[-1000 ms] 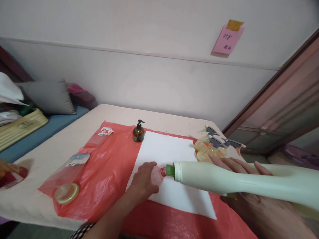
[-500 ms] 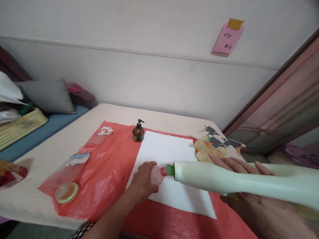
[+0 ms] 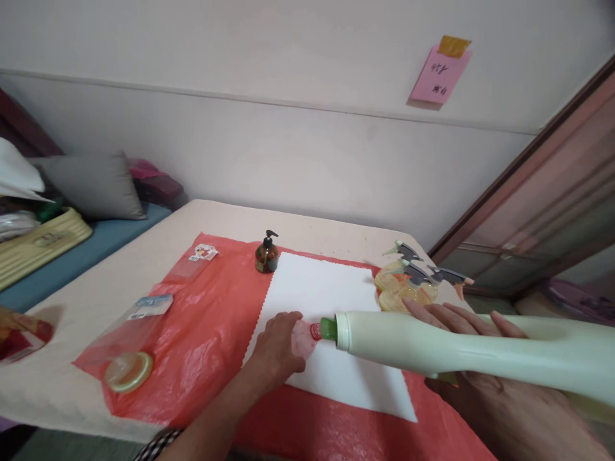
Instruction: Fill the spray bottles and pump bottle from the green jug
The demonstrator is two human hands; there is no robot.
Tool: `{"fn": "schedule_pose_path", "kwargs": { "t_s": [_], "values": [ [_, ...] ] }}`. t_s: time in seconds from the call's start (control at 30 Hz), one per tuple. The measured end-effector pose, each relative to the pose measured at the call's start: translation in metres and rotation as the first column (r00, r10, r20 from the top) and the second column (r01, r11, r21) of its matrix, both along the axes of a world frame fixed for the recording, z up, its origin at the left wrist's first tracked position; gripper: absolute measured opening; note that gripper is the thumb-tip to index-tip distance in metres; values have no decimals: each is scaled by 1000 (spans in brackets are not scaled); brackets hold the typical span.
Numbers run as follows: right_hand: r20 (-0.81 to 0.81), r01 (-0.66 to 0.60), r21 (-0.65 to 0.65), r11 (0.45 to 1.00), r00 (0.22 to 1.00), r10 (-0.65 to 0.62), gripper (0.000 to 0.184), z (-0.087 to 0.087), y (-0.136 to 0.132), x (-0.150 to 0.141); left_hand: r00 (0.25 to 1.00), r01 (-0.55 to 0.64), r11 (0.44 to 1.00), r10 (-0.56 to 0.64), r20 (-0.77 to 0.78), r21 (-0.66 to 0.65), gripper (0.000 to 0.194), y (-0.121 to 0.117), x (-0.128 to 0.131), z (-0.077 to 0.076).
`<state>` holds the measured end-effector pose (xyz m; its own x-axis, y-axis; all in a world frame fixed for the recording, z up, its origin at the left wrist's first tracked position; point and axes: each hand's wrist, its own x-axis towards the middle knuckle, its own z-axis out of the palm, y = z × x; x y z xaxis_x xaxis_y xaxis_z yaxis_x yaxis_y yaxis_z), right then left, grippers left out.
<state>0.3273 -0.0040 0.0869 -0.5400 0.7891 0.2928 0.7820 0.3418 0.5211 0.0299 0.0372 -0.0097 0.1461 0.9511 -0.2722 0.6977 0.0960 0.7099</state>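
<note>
My left hand [image 3: 276, 349] is closed round a small clear bottle [image 3: 303, 338] that lies tilted over a white cloth [image 3: 327, 285]. Its red-ringed neck meets a green spout piece [image 3: 328, 328] at the mouth of a large pale green jug [image 3: 398, 336]. The jug is held nearly level by my right hand [image 3: 485, 358], with fingers over its top and the palm beneath. Whether liquid flows between them cannot be seen. Behind the cloth's left edge stands a dark pump bottle [image 3: 266, 256].
Several spray bottles [image 3: 408, 285] lie at the cloth's right. On the red plastic sheet [image 3: 211, 320] at left are a clear packet [image 3: 148, 310] and a round lid-like piece [image 3: 129, 371]. A red package [image 3: 24, 336] sits at the far left. A wall [image 3: 288, 147] closes the back.
</note>
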Motion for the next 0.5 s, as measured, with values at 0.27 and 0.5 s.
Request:
{"fn": "schedule_pose_path", "kwargs": {
  "t_s": [0.27,0.5],
  "values": [
    [-67,22,-43,999,997,-25,69,4,-2,-5,1000,10,1000,-10,0,-9,90,-2,0,5],
    [-38,22,-42,999,999,-24,70,1,-1,-2,1000,9,1000,-9,-18,4,90,0,0,-1]
  ]
}}
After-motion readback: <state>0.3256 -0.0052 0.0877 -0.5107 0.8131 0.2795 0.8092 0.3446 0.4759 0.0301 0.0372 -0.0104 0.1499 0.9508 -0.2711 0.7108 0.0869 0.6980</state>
